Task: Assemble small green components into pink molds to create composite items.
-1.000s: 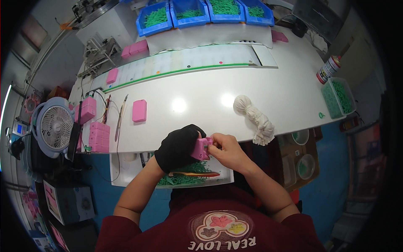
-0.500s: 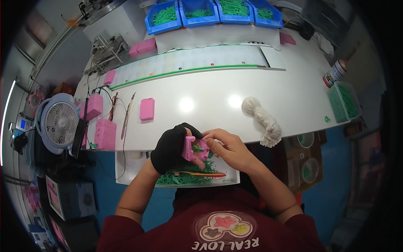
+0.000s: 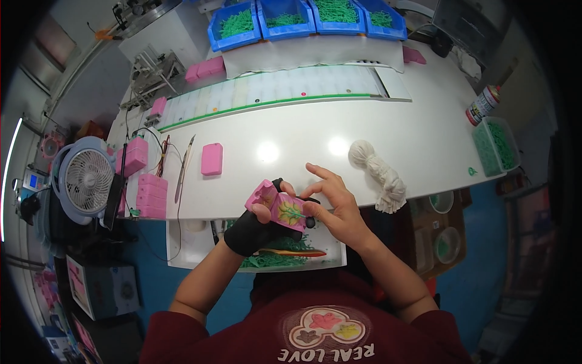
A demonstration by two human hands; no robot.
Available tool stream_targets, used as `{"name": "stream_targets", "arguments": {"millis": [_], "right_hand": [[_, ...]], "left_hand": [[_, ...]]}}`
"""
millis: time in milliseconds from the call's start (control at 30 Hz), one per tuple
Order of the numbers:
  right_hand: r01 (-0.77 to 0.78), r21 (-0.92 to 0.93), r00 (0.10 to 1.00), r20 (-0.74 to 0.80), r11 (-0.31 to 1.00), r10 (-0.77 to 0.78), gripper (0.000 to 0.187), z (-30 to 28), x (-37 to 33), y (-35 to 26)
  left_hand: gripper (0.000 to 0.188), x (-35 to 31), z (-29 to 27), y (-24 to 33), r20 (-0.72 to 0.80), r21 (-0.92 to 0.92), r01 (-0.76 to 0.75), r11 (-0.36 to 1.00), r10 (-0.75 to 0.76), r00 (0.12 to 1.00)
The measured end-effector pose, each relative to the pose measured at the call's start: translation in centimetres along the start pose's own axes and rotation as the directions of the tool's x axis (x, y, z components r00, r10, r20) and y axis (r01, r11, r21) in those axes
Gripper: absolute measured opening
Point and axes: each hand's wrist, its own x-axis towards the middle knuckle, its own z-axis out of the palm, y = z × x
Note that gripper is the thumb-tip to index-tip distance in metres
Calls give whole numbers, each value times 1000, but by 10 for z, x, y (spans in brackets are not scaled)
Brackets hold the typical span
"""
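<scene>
My left hand [image 3: 251,232], in a black fingerless glove, is closed around a pink mould [image 3: 263,194] above the drawer at the table's front edge. The mould's hollow side faces up, and a green and yellow leaf-like piece [image 3: 290,211] lies in its right part. At the mould's right edge is my bare right hand [image 3: 336,206], its thumb close to the green stem and its forefinger stretched up and away. Whether the thumb touches the stem I cannot make out. Beneath my hands the white drawer [image 3: 177,249] holds green curly pieces and a red-and-yellow stick-like tool [image 3: 294,252].
On the white table, a pink block [image 3: 212,159] lies near tweezers [image 3: 183,173]; a white cloth bundle [image 3: 379,176] lies right. Blue bins [image 3: 236,41] of green pieces stand behind a long glass-topped strip [image 3: 273,90]. A fan [image 3: 88,176] is left; a spray can [image 3: 483,104] and clear tub [image 3: 494,148] are right.
My left hand has turned the mould so its hollow and the green-yellow piece face up. My right hand's fingers have lifted and spread, with the thumb staying by the mould's edge.
</scene>
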Motion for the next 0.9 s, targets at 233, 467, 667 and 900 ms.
{"name": "stream_targets", "arguments": {"millis": [233, 467, 667, 900], "right_hand": [[-196, 308, 980, 22, 931, 199, 15, 16, -13, 6], [-395, 669, 896, 130, 630, 424, 8, 21, -14, -4], [-335, 672, 910, 49, 660, 412, 8, 27, -14, -6], [-309, 572, 906, -65, 760, 418, 12, 33, -15, 0]], "left_hand": [[97, 2, -2, -4, -160, 364, -104, 925, 173, 972], [97, 7, 8, -4, -159, 488, -166, 857, 274, 948], [96, 12, 7, -9, -170, 474, -212, 855, 325, 930], [99, 16, -2, -15, -162, 558, -243, 794, 392, 906]]}}
